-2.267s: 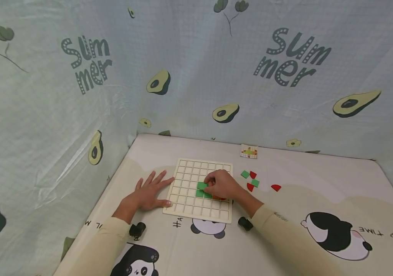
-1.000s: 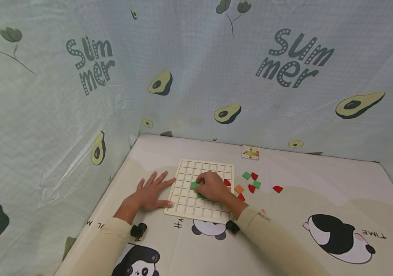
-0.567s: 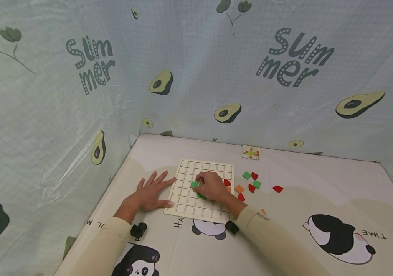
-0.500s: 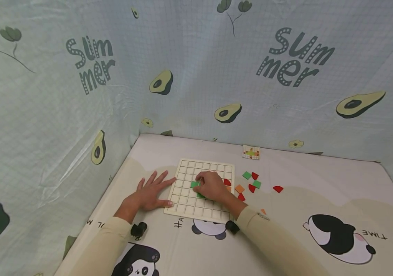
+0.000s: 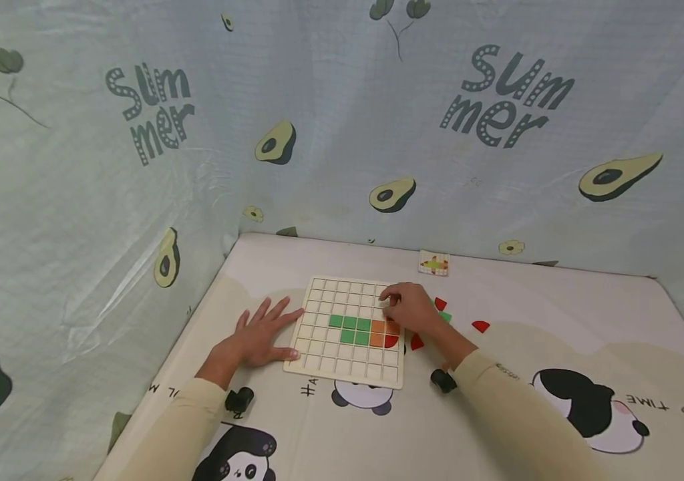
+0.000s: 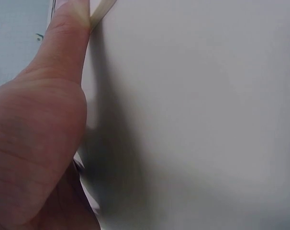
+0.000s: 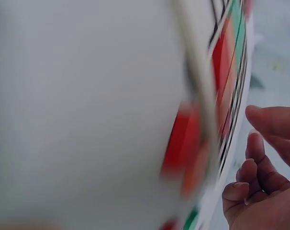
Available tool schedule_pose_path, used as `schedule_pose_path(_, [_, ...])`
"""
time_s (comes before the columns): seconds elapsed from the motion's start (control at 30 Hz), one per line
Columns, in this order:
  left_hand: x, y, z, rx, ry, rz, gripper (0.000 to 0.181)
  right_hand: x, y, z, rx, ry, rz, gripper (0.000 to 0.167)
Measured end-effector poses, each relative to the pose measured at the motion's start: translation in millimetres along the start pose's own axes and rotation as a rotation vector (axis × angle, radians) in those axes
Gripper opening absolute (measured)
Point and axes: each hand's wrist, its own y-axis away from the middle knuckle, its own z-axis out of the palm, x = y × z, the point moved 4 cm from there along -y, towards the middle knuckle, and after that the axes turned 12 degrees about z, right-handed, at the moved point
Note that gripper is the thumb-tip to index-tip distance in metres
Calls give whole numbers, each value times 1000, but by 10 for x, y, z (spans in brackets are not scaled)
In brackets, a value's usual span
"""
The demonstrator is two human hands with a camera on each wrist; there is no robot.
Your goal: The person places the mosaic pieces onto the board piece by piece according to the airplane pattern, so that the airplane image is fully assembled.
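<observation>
A pale grid board (image 5: 324, 353) lies on the table. Several green square tiles (image 5: 348, 337) fill two adjoining rows on it, with orange tiles (image 5: 377, 340) and a red quarter-circle tile (image 5: 391, 341) at their right end. My left hand (image 5: 258, 339) lies with spread fingers at the board's left edge, thumb and a fingertip on it; the left wrist view shows the thumb (image 6: 63, 52) on the rim. Over the board's right edge hovers my right hand (image 5: 415, 310), its fingers loosely bent. In the right wrist view nothing shows between its thumb and fingers (image 7: 260, 163).
Right of the board lie loose red tiles (image 5: 481, 327) and a green tile (image 5: 445, 316), partly hidden by my right hand. A small pattern card (image 5: 434, 264) sits at the back. A printed curtain (image 5: 330, 133) borders the table at the back and left.
My right hand has let go of a green tile in the upper row and moved right, uncovering the green and orange tiles. The left hand stays at the board's edge.
</observation>
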Motion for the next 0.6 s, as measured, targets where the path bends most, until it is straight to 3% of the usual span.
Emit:
schedule_pose_path(0.3, [14, 5, -14, -3, -2, -1, 89, 522, -57, -545, 8, 137, 116, 32])
schedule_pose_path(0.43, [27, 11, -22, -6, 6, -4, 90, 674, -91, -633, -17, 155, 160, 35])
schedule_pose_path(0.6, [38, 6, -24, -5, 6, 6, 89, 773, -121, -643, -32, 137, 160, 36])
